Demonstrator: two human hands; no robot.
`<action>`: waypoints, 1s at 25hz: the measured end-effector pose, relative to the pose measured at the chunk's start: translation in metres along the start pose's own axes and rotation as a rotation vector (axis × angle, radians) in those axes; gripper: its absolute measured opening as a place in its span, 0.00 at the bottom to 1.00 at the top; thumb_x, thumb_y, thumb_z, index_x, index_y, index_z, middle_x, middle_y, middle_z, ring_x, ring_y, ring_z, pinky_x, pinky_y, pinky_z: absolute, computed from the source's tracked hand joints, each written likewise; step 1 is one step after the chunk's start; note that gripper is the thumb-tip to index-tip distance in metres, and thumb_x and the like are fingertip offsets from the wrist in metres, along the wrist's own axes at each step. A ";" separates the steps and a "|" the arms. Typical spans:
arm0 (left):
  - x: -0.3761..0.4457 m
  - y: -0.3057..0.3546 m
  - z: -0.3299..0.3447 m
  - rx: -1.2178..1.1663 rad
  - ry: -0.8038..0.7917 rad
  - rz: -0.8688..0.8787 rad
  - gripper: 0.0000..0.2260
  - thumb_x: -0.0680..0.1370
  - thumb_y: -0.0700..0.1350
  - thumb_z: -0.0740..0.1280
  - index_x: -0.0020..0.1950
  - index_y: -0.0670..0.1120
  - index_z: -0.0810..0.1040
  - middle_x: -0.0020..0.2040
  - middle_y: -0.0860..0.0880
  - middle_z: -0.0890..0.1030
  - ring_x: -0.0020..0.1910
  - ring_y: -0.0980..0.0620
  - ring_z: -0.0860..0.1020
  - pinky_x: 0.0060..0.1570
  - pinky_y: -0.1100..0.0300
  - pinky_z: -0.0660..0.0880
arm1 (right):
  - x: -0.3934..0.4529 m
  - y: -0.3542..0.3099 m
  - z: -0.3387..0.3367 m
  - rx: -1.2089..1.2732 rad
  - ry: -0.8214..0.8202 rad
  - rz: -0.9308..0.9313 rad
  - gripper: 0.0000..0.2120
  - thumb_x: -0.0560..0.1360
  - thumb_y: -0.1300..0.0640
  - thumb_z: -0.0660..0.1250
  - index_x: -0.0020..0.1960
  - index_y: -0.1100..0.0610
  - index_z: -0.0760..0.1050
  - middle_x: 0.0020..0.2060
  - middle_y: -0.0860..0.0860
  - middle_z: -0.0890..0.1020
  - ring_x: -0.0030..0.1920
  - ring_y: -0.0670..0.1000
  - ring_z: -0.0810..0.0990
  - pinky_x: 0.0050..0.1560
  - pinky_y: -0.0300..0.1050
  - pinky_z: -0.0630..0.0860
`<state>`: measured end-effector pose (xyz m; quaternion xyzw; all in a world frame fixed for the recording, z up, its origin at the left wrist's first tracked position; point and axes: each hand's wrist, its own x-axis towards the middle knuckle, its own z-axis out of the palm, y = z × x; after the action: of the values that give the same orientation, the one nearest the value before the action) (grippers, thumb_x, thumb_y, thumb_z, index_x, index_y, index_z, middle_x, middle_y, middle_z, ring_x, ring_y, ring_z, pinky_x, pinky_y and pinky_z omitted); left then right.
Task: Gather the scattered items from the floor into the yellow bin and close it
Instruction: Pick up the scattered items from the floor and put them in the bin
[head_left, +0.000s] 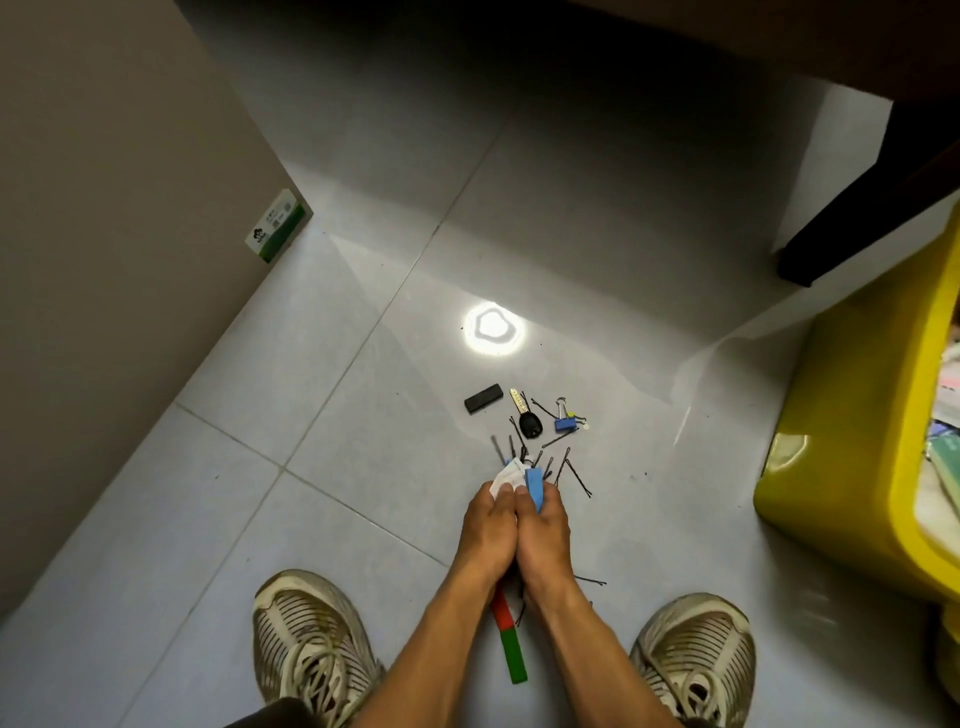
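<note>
Left hand (487, 525) grips white paper (506, 475); right hand (543, 530) grips a blue block (535, 487), above hairpins (571, 470) on the floor (363, 415).

Yellow bin (852, 431) open at right edge, black block (483, 398), black-headed key (525, 419), blue binder clip (565, 422), bobby pins (574, 475) scattered on tile, red-green bar magnet (510, 644) between shoes

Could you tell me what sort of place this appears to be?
Probably a room in a home: glossy tiled floor, a dark furniture leg, and a yellow bin stuffed with household clutter.
</note>
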<state>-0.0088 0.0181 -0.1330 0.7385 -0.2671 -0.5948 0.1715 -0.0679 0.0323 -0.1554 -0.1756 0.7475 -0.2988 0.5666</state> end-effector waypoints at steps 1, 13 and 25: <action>-0.005 0.002 0.001 -0.017 0.003 0.008 0.15 0.84 0.47 0.54 0.68 0.48 0.73 0.57 0.51 0.78 0.48 0.58 0.77 0.37 0.75 0.68 | -0.003 -0.002 -0.002 0.022 -0.008 -0.009 0.12 0.83 0.54 0.59 0.65 0.54 0.72 0.52 0.52 0.81 0.48 0.46 0.81 0.38 0.31 0.74; -0.146 0.146 0.077 0.103 -0.176 0.534 0.13 0.81 0.52 0.55 0.57 0.52 0.78 0.50 0.50 0.82 0.50 0.52 0.81 0.54 0.50 0.79 | -0.081 -0.136 -0.136 0.453 0.244 -0.353 0.07 0.82 0.53 0.61 0.57 0.50 0.75 0.46 0.51 0.83 0.46 0.49 0.83 0.41 0.39 0.78; -0.214 0.220 0.212 -0.148 -0.653 0.137 0.18 0.82 0.58 0.57 0.52 0.45 0.77 0.37 0.51 0.85 0.33 0.54 0.84 0.31 0.63 0.79 | -0.065 -0.191 -0.323 0.740 0.815 -0.130 0.19 0.78 0.51 0.60 0.64 0.61 0.75 0.58 0.62 0.80 0.54 0.63 0.80 0.57 0.60 0.78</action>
<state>-0.2883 -0.0156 0.1117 0.4752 -0.3130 -0.8046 0.1696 -0.3706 0.0064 0.0736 0.1193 0.7392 -0.6195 0.2358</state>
